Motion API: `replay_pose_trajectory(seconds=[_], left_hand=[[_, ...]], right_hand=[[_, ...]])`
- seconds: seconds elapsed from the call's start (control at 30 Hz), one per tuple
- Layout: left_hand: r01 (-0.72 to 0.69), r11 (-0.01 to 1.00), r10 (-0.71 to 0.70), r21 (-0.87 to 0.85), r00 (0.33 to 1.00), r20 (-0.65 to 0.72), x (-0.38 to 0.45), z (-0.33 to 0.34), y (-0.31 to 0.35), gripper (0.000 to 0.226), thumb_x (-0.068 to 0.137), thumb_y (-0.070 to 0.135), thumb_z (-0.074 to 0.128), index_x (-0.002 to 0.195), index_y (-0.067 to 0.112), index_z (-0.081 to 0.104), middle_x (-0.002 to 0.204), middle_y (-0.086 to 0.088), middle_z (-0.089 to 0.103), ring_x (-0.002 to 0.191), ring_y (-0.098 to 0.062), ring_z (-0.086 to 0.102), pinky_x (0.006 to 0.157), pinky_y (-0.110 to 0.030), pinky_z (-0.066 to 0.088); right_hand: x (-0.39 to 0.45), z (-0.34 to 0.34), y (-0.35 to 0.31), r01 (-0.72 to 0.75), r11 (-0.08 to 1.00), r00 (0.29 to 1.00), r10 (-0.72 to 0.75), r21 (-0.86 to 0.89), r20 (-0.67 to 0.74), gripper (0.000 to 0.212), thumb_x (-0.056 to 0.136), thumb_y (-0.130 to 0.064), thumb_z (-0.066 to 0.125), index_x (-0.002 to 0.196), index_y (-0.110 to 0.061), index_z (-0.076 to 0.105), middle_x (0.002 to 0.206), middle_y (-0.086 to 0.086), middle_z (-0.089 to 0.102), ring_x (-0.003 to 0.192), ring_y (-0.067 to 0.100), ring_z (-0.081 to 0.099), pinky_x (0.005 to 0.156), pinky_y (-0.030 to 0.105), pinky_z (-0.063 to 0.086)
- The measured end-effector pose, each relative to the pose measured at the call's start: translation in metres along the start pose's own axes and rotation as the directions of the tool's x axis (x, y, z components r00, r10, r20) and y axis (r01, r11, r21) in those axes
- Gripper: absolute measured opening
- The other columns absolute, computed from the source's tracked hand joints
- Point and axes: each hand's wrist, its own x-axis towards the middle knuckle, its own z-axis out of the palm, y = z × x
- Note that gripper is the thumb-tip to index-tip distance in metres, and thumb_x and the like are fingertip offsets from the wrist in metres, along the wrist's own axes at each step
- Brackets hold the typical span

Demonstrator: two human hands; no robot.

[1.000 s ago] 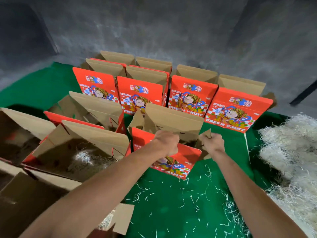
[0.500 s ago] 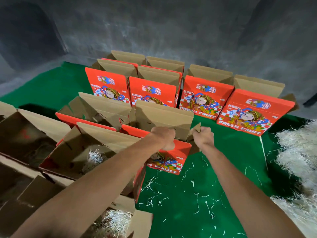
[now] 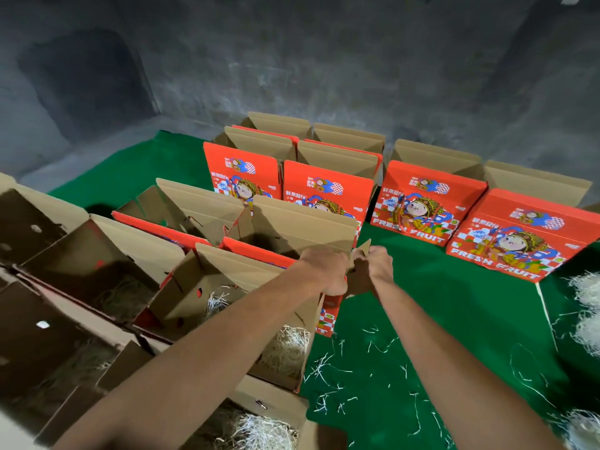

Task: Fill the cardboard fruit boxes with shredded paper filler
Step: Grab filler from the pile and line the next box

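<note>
Both my hands hold one open red fruit box [image 3: 302, 228] in the middle of the green mat. My left hand [image 3: 324, 271] grips its near front edge, and my right hand [image 3: 376, 267] pinches its right side flap. Its inside is dark; I see no filler in it. To its left, the nearer open boxes [image 3: 227, 287] hold shredded paper filler [image 3: 285, 349]. A pile of white shredded paper [image 3: 584, 306] lies at the right edge of the mat.
Several red "FRESH FRUIT" boxes [image 3: 422, 196] stand open in rows at the back. More brown open boxes [image 3: 65, 271] crowd the left side. Loose paper strands [image 3: 357, 371] are scattered on the green mat [image 3: 454, 319]. A grey concrete wall rises behind.
The held box has slid left, up against the neighbouring filled boxes, with both hands still on it. My view has swung left, so the paper pile sits further right.
</note>
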Motion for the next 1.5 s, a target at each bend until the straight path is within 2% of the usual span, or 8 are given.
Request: replay_pose_trajectory(seconds=[0.17, 0.33, 0.5, 0.7, 0.97, 1.13, 1.3, 1.5], left_hand=[[0.022, 0.998, -0.022, 0.066, 1.000, 0.003, -0.006, -0.002, -0.020, 0.017, 0.084, 0.023, 0.061, 0.098, 0.014, 0.058, 0.094, -0.006, 0.062, 0.092, -0.028, 0.063, 0.077, -0.035, 0.054], [0.042, 0.998, -0.041, -0.048, 0.999, 0.014, -0.006, -0.005, -0.030, 0.038, 0.088, 0.021, 0.056, 0.125, 0.012, 0.053, 0.092, -0.004, 0.058, 0.090, -0.029, 0.060, 0.072, -0.037, 0.048], [0.095, 0.995, -0.095, -0.026, 0.995, -0.014, -0.003, -0.005, -0.045, 0.019, 0.092, 0.029, 0.058, 0.100, 0.017, 0.044, 0.095, -0.003, 0.056, 0.085, -0.025, 0.053, 0.073, -0.037, 0.043], [0.149, 0.987, -0.145, 0.060, 0.987, -0.075, 0.002, 0.001, -0.061, 0.039, 0.095, 0.034, 0.054, 0.127, 0.012, 0.053, 0.119, -0.008, 0.063, 0.108, -0.030, 0.062, 0.081, -0.039, 0.048], [0.253, 0.945, -0.234, 0.206, 0.966, -0.112, 0.007, 0.005, -0.088, 0.036, 0.096, 0.041, 0.056, 0.123, 0.016, 0.056, 0.108, -0.003, 0.062, 0.097, -0.024, 0.060, 0.070, -0.034, 0.039], [0.305, 0.936, -0.289, 0.177, 0.951, -0.109, 0.004, 0.006, -0.113, 0.034, 0.097, 0.032, 0.054, 0.126, 0.015, 0.054, 0.120, -0.006, 0.061, 0.107, -0.026, 0.061, 0.071, -0.034, 0.040], [0.315, 0.946, -0.305, 0.080, 0.945, -0.116, -0.001, 0.004, -0.123, 0.032, 0.098, 0.033, 0.052, 0.122, 0.012, 0.051, 0.116, -0.008, 0.060, 0.102, -0.027, 0.061, 0.076, -0.036, 0.047], [0.289, 0.942, -0.242, 0.170, 0.937, -0.252, 0.003, -0.011, -0.114, 0.030, 0.099, 0.036, 0.051, 0.120, 0.014, 0.054, 0.112, -0.006, 0.062, 0.098, -0.024, 0.062, 0.070, -0.032, 0.043]], right_hand=[[-0.007, 0.021, -0.023, -0.032, 0.999, 0.998, 0.030, 0.022, 0.064, 0.029, 0.095, -0.012, 0.049, 0.067, -0.016, 0.050, 0.084, 0.011, 0.062, 0.082, 0.026, 0.065, 0.069, 0.028, 0.046], [-0.016, 0.042, -0.042, -0.084, 0.994, 0.974, 0.068, 0.068, 0.218, 0.030, 0.097, -0.002, 0.039, 0.070, -0.015, 0.042, 0.068, 0.004, 0.047, 0.059, 0.015, 0.040, 0.049, 0.022, 0.035], [-0.028, 0.052, -0.059, -0.131, 0.986, 0.932, 0.089, 0.099, 0.352, 0.023, 0.093, 0.002, 0.042, 0.075, -0.010, 0.050, 0.067, 0.009, 0.054, 0.059, 0.019, 0.053, 0.043, 0.022, 0.041], [-0.031, 0.063, -0.078, -0.271, 0.947, 0.912, 0.195, 0.173, 0.361, 0.027, 0.097, -0.001, 0.036, 0.081, -0.008, 0.056, 0.073, 0.013, 0.057, 0.053, 0.024, 0.056, 0.036, 0.021, 0.043], [-0.035, 0.095, -0.099, -0.452, 0.836, 0.832, 0.270, 0.310, 0.485, 0.030, 0.102, -0.018, 0.035, 0.078, -0.010, 0.051, 0.071, 0.011, 0.050, 0.061, 0.024, 0.051, 0.053, 0.030, 0.042], [-0.032, 0.122, -0.104, -0.337, 0.905, 0.857, 0.182, 0.258, 0.481, 0.023, 0.107, -0.012, 0.035, 0.110, -0.006, 0.057, 0.102, 0.016, 0.057, 0.112, 0.027, 0.057, 0.087, 0.034, 0.047], [-0.029, 0.126, -0.109, -0.333, 0.924, 0.818, 0.186, 0.185, 0.545, 0.025, 0.103, -0.003, 0.040, 0.081, -0.013, 0.045, 0.088, 0.008, 0.052, 0.079, 0.018, 0.052, 0.068, 0.015, 0.054], [-0.026, 0.103, -0.116, -0.288, 0.935, 0.827, 0.135, 0.205, 0.546, 0.018, 0.103, -0.016, 0.047, 0.086, -0.012, 0.053, 0.065, 0.007, 0.069, 0.048, 0.016, 0.068, 0.038, 0.022, 0.049]])
